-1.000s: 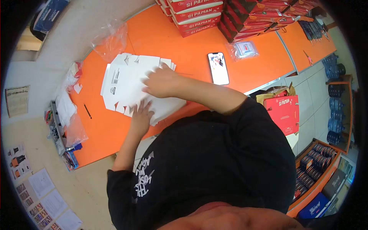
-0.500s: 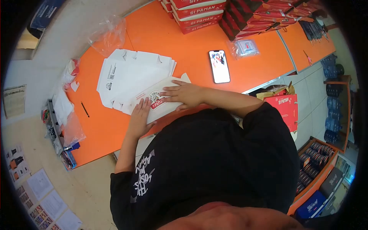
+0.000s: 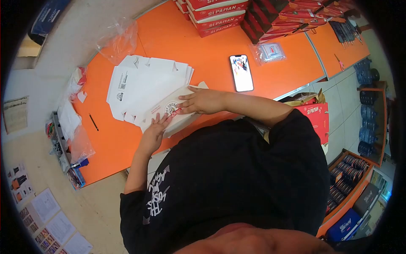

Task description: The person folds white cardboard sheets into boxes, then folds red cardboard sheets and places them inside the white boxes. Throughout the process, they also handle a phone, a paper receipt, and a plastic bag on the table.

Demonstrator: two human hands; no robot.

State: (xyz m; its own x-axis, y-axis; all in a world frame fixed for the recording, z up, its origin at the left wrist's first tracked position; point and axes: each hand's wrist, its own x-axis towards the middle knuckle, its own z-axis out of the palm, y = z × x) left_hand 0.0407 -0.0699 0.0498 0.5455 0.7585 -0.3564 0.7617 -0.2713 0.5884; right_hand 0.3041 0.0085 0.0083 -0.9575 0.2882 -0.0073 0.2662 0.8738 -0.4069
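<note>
A stack of flat white cardboard box blanks [image 3: 146,82] lies on the orange table, small print near its left edge. Along its near side a white flap [image 3: 160,106] with a round chicken logo and a red label is folded over. My left hand [image 3: 155,132] touches the flap's lower left part, fingers apart and outstretched. Flat across the flap's right end lies my right hand [image 3: 201,101], its fingers spread and partly covering the logo. The underside of the flap is hidden.
A phone [image 3: 241,73] with a lit screen lies right of the blanks. Red boxes [image 3: 218,19] are stacked at the back, beside dark red bags [image 3: 275,21]. A clear plastic bag [image 3: 119,41], a black pencil [image 3: 93,122] and scissors [image 3: 339,62] also lie on the table.
My left hand has shifted slightly, its fingers now more bent and spread on the flap. The right hand has slid a little left, covering more of the red label.
</note>
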